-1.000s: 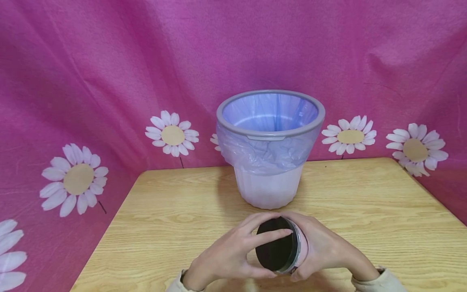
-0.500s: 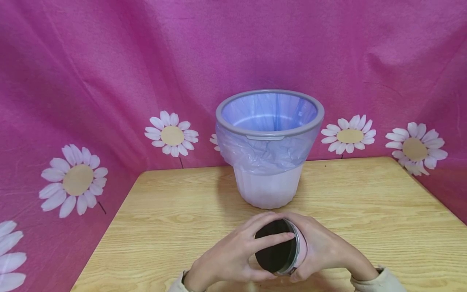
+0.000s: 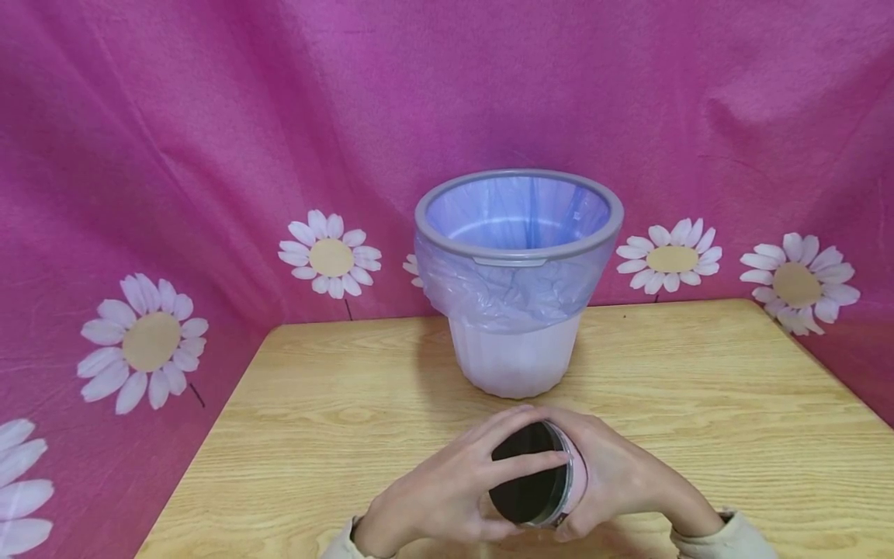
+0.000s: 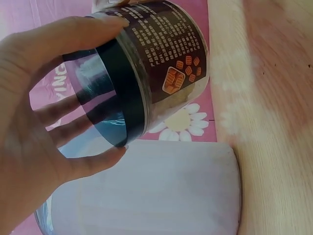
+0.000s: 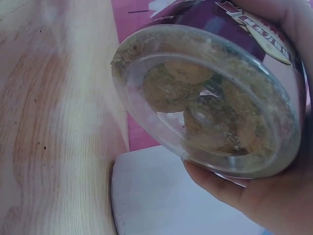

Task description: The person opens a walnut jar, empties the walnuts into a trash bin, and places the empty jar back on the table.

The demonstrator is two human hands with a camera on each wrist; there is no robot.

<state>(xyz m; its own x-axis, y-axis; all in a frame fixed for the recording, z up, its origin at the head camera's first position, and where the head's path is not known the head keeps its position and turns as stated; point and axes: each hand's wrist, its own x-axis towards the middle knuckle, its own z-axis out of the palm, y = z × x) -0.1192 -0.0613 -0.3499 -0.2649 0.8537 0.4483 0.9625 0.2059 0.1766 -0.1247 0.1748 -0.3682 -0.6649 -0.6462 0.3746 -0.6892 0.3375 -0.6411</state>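
Observation:
Low in the middle of the head view, both hands hold a clear plastic food jar (image 5: 210, 115) tilted on its side above the table. My left hand (image 3: 447, 489) has its fingers and thumb spread around the rim of the dark lid (image 3: 527, 495), one finger lying across the lid's face. My right hand (image 3: 615, 470) grips the jar's body from the other side. A dark brown label with pale print and waffle-like biscuit pictures (image 4: 182, 73) shows in the left wrist view. Through the clear base, the right wrist view shows brownish round pieces and crumbs.
A pale bin (image 3: 513, 361) with a grey rim (image 3: 517, 255) and a bluish plastic liner (image 3: 489, 291) folded over its side stands just beyond the hands. It rests on a wooden table (image 3: 335, 396). A pink cloth (image 3: 447, 93) with daisies hangs behind and beside the table.
My left finger across the lid has slid slightly right and down to the lid's edge. My right hand and the jar keep nearly the same place.

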